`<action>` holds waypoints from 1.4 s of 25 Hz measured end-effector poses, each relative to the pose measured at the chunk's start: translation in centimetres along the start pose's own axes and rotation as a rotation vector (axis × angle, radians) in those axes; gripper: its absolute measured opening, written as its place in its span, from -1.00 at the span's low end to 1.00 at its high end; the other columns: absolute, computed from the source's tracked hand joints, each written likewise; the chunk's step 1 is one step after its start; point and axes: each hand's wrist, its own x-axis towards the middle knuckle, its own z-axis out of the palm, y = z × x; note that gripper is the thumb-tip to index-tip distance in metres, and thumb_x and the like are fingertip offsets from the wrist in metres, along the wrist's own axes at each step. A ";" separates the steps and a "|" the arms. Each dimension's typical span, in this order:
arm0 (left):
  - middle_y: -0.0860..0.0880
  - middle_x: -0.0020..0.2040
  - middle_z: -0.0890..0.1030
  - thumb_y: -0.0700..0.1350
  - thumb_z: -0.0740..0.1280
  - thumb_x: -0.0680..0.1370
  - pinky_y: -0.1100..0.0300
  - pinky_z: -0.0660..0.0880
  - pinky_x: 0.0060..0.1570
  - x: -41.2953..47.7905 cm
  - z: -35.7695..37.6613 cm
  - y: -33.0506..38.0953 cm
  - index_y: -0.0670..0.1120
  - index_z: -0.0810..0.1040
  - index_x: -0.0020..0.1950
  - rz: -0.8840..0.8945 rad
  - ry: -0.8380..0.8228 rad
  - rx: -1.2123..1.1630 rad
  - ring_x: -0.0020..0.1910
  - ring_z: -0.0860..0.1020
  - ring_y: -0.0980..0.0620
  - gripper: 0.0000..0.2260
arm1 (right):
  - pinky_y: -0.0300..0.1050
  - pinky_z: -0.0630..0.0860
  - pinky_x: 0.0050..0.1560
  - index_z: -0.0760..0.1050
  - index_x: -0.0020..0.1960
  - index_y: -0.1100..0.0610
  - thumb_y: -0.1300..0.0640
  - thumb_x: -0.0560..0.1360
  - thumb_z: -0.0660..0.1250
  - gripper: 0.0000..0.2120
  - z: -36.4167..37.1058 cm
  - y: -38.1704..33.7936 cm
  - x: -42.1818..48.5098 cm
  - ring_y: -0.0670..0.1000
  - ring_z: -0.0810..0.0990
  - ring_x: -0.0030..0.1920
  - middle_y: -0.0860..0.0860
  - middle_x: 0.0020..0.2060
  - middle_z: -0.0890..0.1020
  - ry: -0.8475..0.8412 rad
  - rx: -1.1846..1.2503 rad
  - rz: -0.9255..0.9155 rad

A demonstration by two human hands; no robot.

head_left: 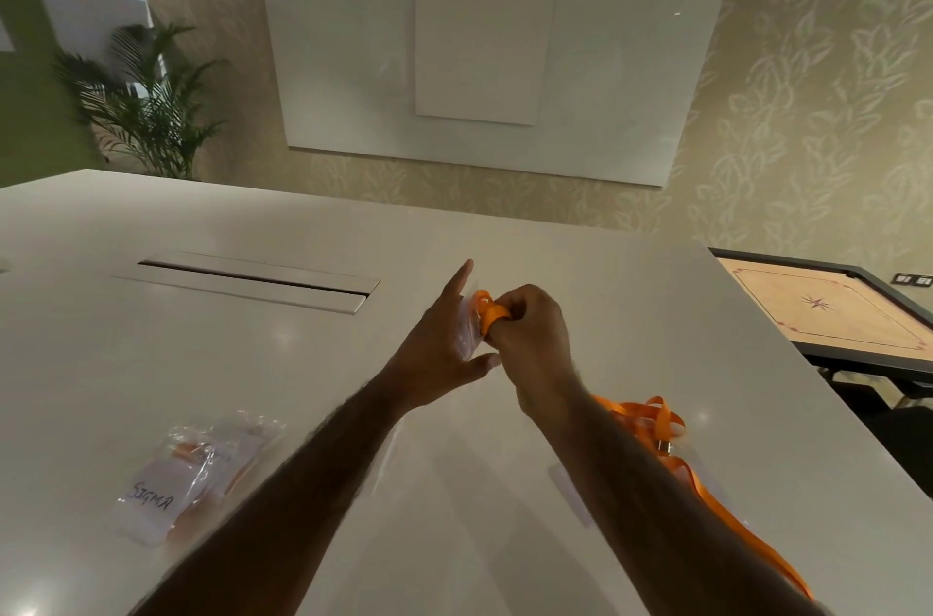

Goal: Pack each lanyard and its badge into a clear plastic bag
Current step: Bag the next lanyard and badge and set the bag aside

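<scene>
Above the middle of the white table [252, 363], my left hand [439, 338] holds a clear plastic bag [465, 330] against its palm, forefinger stretched out. My right hand [530, 333] is closed on a bunched orange lanyard [489, 310] at the bag's mouth. A second orange lanyard [656, 418] with a metal clip lies on the table under my right forearm, trailing toward the near right. At the near left lie packed clear bags [202, 469] with orange lanyards and a white badge marked "SIGMA". The badge of the held lanyard is hidden.
A recessed cable slot [242, 282] runs across the table's far left. A carrom board [838, 312] stands beyond the table's right edge. A whiteboard [353, 60] hangs on the far wall, and a potted palm [146, 100] stands at the back left.
</scene>
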 end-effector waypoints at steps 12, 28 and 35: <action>0.03 -0.07 0.50 -0.16 0.58 0.42 0.31 0.51 0.08 0.0 -0.1 0.7 0.14 -0.21 0.61 0.017 -0.020 -0.098 -0.08 0.57 0.12 0.10 | -0.29 0.48 -0.35 0.65 -0.22 0.23 0.42 0.42 0.33 -0.83 -1.1 -1.4 1.2 -0.09 0.60 -0.44 0.06 -0.38 0.61 -0.368 -0.155 0.026; -0.03 -0.06 0.54 -0.13 0.67 0.29 0.21 0.57 0.02 0.7 0.9 2.3 0.05 -0.12 0.65 0.101 0.069 -0.148 -0.08 0.56 0.00 0.20 | -0.16 0.48 -0.47 0.43 0.11 0.30 0.24 0.49 0.38 -0.75 -0.3 -1.2 2.7 0.02 0.63 -0.40 0.12 -0.24 0.61 -0.267 -0.491 0.170; 0.03 0.25 0.50 0.27 0.61 0.24 -0.01 0.47 0.31 0.3 0.3 0.1 0.17 -0.23 0.61 0.033 0.043 0.113 0.23 0.49 0.05 0.24 | 0.00 0.64 -0.12 0.60 0.00 0.19 0.04 0.61 0.30 -0.79 -3.4 -3.2 2.4 0.11 0.72 -0.13 0.13 -0.09 0.70 -0.268 -0.115 0.154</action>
